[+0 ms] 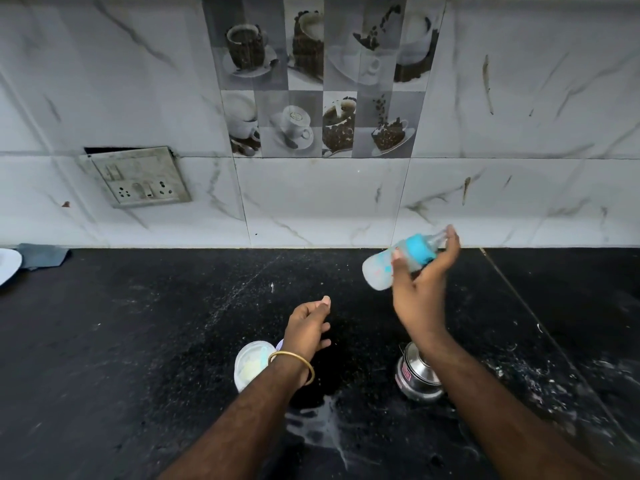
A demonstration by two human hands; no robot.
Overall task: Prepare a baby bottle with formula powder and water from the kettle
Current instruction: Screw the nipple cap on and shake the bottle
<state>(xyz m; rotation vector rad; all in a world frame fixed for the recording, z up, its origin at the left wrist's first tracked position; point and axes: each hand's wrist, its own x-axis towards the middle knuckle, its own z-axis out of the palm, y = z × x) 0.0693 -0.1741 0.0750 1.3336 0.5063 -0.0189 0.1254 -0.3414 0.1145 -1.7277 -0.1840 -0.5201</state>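
My right hand holds a baby bottle up above the black counter. The bottle lies tilted on its side, its blue collar and clear cap pointing right toward my fingertips, its milky body pointing left, blurred by motion. My left hand hovers lower over the counter with fingers loosely curled and nothing in it; a gold bangle sits on the wrist. Beneath that wrist stands an open clear container of pale formula powder with a scoop inside. A small steel kettle stands under my right forearm.
White liquid is spilled on the counter near the front edge, and powder specks lie at the right. A white plate and a grey cloth sit at the far left by the tiled wall. A switch socket hangs on the wall.
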